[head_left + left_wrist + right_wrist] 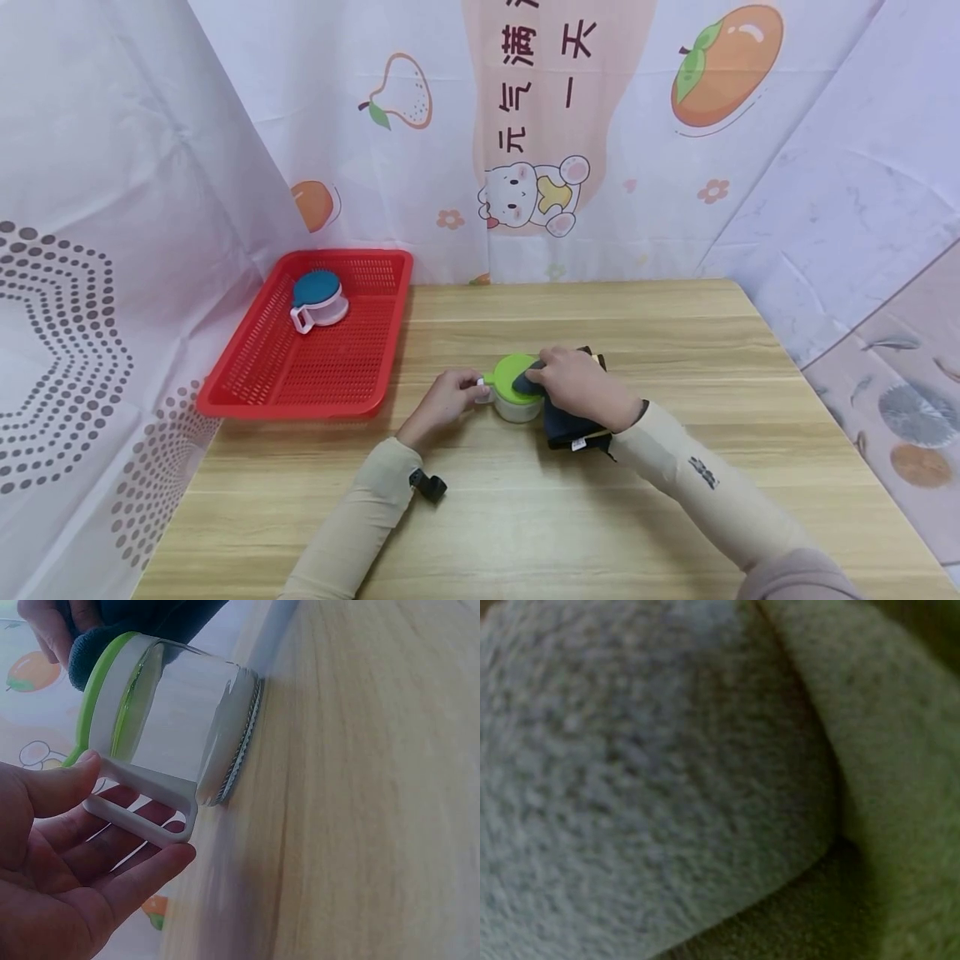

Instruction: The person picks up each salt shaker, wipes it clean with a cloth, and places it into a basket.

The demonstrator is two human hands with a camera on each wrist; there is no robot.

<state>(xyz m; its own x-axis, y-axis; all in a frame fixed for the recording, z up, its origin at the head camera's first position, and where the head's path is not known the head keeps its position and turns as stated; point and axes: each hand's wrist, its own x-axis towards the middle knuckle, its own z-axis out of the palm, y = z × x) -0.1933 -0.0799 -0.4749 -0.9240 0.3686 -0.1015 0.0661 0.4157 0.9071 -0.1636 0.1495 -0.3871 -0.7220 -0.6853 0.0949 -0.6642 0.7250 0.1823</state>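
A clear glass jar (517, 412) with a light green lid (507, 373) and a white handle (139, 814) stands upright on the table. My left hand (450, 395) holds it by the handle; in the left wrist view the thumb lies along the handle's upper end and the fingers are behind it. My right hand (583, 385) grips a dark cloth (564, 423) and holds a bunched part of it against the lid's right side. The rest of the cloth hangs down beside the jar. Close, blurred fabric (645, 780) fills the right wrist view, hiding the right fingers.
A red plastic basket (322, 408) stands at the table's left. Inside it, near the back, is another handled jar (327, 312) with a blue lid. The wooden table (480, 525) meets a printed curtain (420, 192) behind. A small black strap end (428, 485) sticks out from the left sleeve.
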